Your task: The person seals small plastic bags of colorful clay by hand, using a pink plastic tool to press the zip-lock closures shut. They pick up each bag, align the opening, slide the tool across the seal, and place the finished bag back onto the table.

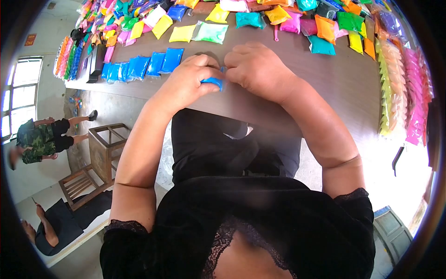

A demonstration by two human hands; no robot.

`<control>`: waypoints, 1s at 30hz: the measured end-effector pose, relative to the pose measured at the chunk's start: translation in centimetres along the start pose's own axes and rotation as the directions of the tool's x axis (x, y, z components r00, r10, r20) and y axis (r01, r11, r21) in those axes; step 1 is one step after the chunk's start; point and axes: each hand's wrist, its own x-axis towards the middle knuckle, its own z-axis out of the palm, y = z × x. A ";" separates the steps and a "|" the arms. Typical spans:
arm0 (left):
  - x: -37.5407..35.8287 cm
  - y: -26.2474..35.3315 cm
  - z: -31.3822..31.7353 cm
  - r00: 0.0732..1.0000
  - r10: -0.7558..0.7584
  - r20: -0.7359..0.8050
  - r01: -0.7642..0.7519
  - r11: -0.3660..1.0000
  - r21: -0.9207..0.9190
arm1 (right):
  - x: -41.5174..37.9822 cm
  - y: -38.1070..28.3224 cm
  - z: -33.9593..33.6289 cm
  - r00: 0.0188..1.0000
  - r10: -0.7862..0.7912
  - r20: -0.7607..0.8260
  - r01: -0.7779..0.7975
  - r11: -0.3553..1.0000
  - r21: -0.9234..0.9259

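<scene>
My left hand (197,76) is closed around a small blue plastic packet (213,83), near the front edge of the table. Part of the packet shows between thumb and fingers; the rest is hidden by the hand. My right hand (254,69) is beside it with curled fingers, seeming to pinch the packet's right end. To the left of my hands, a row of similar blue packets (138,67) lies flat on the table. Farther back are a pale green packet (211,32) and a yellow packet (182,33).
Many coloured packets (290,22) are heaped along the table's (325,79) far side. Strips of packets (392,88) hang at the right, with more strips (69,58) at the left. A wooden chair (100,156) and two people are off to the left.
</scene>
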 end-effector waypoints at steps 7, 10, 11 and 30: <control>0.1 0.1 0.2 0.998 0.035 -0.057 -0.033 0.999 0.031 | -0.2 -0.2 0.4 0.997 -0.032 -0.070 0.034 0.999 0.033; 0.2 0.1 0.0 0.999 0.029 -0.043 -0.029 1.000 0.012 | -0.4 0.4 -0.4 0.999 -0.002 -0.037 0.002 1.000 0.012; 0.2 0.2 -0.1 1.000 0.010 -0.023 -0.010 1.000 -0.016 | -0.5 0.5 -0.6 1.000 0.025 -0.013 -0.025 1.000 -0.015; 0.4 1.1 -0.2 0.998 -0.043 -0.049 0.041 0.998 -0.040 | -0.3 0.0 0.3 1.000 0.024 0.001 -0.024 0.997 -0.073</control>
